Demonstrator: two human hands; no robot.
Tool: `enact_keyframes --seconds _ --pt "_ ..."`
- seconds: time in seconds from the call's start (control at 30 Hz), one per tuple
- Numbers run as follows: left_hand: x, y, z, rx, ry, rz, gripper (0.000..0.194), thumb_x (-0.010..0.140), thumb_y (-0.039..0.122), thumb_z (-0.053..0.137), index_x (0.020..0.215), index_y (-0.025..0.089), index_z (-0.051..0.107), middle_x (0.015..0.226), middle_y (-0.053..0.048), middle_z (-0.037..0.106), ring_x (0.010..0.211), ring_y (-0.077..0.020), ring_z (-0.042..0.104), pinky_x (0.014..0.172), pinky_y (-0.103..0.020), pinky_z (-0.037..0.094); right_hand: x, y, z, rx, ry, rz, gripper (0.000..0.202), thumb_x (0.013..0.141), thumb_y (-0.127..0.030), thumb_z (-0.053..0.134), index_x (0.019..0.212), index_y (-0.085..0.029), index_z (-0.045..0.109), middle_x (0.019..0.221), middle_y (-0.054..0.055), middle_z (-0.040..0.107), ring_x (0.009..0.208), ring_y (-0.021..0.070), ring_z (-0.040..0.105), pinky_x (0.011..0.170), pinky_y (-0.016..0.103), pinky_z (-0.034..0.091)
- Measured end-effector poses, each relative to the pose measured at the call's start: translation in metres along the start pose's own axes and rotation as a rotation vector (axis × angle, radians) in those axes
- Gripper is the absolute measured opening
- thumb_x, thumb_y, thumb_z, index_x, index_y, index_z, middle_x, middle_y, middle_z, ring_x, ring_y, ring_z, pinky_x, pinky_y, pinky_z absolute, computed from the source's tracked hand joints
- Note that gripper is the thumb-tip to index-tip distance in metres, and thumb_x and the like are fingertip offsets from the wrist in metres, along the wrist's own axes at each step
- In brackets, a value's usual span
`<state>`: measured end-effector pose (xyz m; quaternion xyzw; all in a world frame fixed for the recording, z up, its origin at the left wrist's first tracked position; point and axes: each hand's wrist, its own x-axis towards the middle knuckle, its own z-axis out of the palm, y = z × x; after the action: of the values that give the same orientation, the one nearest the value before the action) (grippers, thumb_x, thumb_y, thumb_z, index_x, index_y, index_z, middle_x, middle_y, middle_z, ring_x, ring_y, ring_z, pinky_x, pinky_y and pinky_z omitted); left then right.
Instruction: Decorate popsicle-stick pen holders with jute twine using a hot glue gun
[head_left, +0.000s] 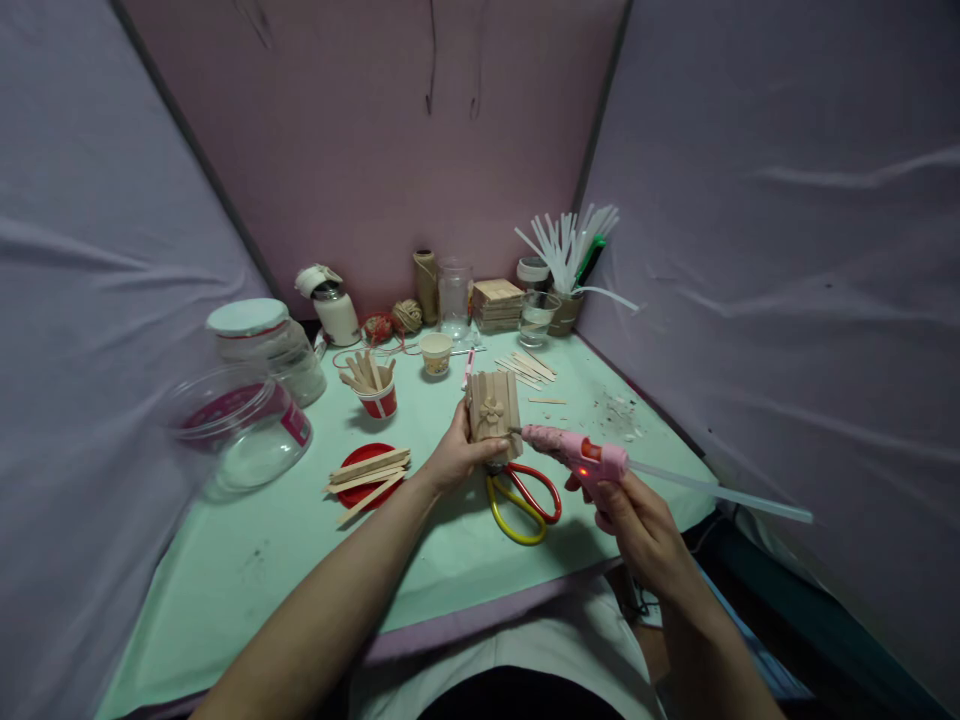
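Note:
Upright in my left hand [459, 446] is a small wooden piece [495, 400] made of craft sticks, with a flower shape on its front. The fingers wrap its left side and the thumb lies across its lower front. My right hand [637, 515] grips a pink glue gun [589, 462], whose orange light glows and whose long clear glue stick sticks out behind. The gun's nozzle points left and is at the right edge of the wooden piece; whether they touch is unclear. Scissors with red and yellow handles [517, 533] lie just below the piece.
Craft sticks lie on a red dish [375, 447] and stand in a red cup [384, 402]. Clear jars [262, 455] are at the left. Twine, a stack of wooden squares [496, 310], a water cup [534, 330] and a pot of glue sticks [564, 315] line the back.

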<state>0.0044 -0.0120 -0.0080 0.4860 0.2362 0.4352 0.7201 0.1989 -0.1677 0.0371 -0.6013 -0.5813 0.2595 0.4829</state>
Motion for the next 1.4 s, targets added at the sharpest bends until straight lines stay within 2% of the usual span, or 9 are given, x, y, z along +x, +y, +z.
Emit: enact_keyframes --seconds 0.37,0.8,0.93,1.4 --pt "0.0000 -0.0003 -0.0012 0.010 0.009 -0.015 0.095 0.057 0.028 0.093 0.136 0.024 0.041 0.138 -0.014 0.059 0.127 -0.0364 0.058 0.104 -0.053 0.049 -0.0006 0.0003 -0.0007 -0.036 0.000 0.013 0.058 0.096 -0.068 0.043 0.088 -0.018 0.070 0.073 0.005 0.062 0.062 0.0165 0.056 0.056 0.029 0.047" --pt "-0.0012 0.0040 0.0018 -0.008 0.015 -0.033 0.093 0.055 0.028 0.093 0.132 0.025 0.042 0.134 -0.011 0.060 0.124 -0.0334 0.060 0.102 -0.049 0.051 -0.0003 -0.0007 0.0002 -0.052 0.004 0.003 0.057 0.096 -0.069 0.043 0.083 -0.020 0.067 0.076 0.006 0.067 0.066 0.0180 0.059 0.057 0.029 0.049" --pt "0.0000 0.0029 0.0010 0.016 0.023 -0.021 0.092 0.055 0.029 0.093 0.132 0.025 0.043 0.135 -0.011 0.059 0.126 -0.0338 0.058 0.103 -0.049 0.050 0.0002 0.0001 0.0006 -0.066 0.012 -0.005 0.057 0.095 -0.070 0.043 0.086 -0.020 0.069 0.074 0.006 0.067 0.065 0.0181 0.059 0.056 0.029 0.048" --pt "0.0006 0.0012 0.0013 0.013 0.020 -0.010 0.093 0.055 0.030 0.094 0.133 0.024 0.042 0.135 -0.012 0.059 0.127 -0.0341 0.058 0.103 -0.049 0.050 -0.0013 0.0039 -0.0005 -0.083 0.002 0.015 0.056 0.095 -0.069 0.042 0.076 -0.021 0.063 0.074 0.006 0.066 0.066 0.0180 0.058 0.058 0.029 0.049"
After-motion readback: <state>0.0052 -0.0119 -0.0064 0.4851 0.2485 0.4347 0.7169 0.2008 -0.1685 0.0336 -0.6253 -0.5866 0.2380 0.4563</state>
